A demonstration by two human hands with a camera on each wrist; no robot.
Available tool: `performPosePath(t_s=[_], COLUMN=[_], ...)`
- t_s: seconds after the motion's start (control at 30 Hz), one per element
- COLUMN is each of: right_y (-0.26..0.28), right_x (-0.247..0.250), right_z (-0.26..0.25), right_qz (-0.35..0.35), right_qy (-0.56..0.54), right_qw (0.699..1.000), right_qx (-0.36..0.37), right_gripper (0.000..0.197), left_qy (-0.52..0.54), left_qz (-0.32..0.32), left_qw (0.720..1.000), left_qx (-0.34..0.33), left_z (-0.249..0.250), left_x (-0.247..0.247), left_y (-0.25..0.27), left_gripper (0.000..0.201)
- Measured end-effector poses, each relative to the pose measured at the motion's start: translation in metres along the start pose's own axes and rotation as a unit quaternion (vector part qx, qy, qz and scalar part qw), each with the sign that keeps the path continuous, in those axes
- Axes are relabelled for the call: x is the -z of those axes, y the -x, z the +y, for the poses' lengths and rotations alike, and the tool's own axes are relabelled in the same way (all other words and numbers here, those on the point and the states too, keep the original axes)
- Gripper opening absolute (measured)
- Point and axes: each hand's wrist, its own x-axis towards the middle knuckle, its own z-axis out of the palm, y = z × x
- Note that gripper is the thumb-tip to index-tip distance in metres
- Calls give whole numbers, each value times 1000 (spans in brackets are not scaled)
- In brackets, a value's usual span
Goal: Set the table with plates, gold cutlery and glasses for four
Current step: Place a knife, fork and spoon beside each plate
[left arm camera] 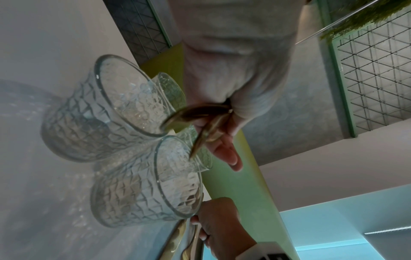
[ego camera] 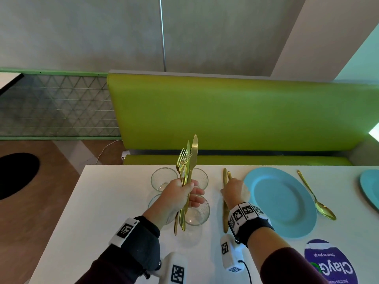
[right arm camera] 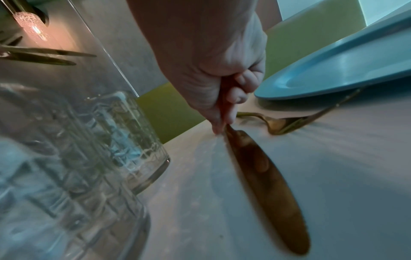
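**A restaurant booth, by the look of it**

I stand at a white table (ego camera: 114, 201) pushed up to a lime-green padded bench (ego camera: 235, 111) of the sort cafés build along a wall. Beside it runs a wire-mesh partition in a pale green frame (ego camera: 57, 105), with the corner of another white table (ego camera: 8, 78) past it. The wall is bare grey concrete (ego camera: 82, 33), the floor wood-toned (ego camera: 30, 212), and a purple round sticker (ego camera: 332, 263) sits on my tabletop.

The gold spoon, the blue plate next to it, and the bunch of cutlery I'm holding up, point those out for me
gold spoon (ego camera: 325, 210): head view, on its bowl, right of the plate.
blue plate (ego camera: 281, 199): head view, on its bare centre.
bunch of cutlery (ego camera: 192, 158): head view, on the knife blade above the left hand (ego camera: 180, 193).
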Motion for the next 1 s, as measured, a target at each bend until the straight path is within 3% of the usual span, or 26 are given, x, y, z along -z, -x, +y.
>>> performPosePath(t_s=[0.63,0.73,0.87,1.0], right_y=[-2,-1,1,15], right_x=[0,3,24,63], right_z=[3,2,-3,-3], right_qz=[-11,-12,20,58], right_qy=[-40,-48,-80,-190], right_qw=[999,999,996,974], right_qx=[-22,-14,41,112], right_gripper=[19,29,27,34], left_qy=[-6,1,24,70], left_qz=[1,0,4,6], left_qw=[1000,1000,1000,997], left_qx=[9,13,20,27], left_z=[-1,0,2,7], left_x=[-2,-2,-2,-8], left_y=[0,1,3,7], left_gripper=[22,22,23,22])
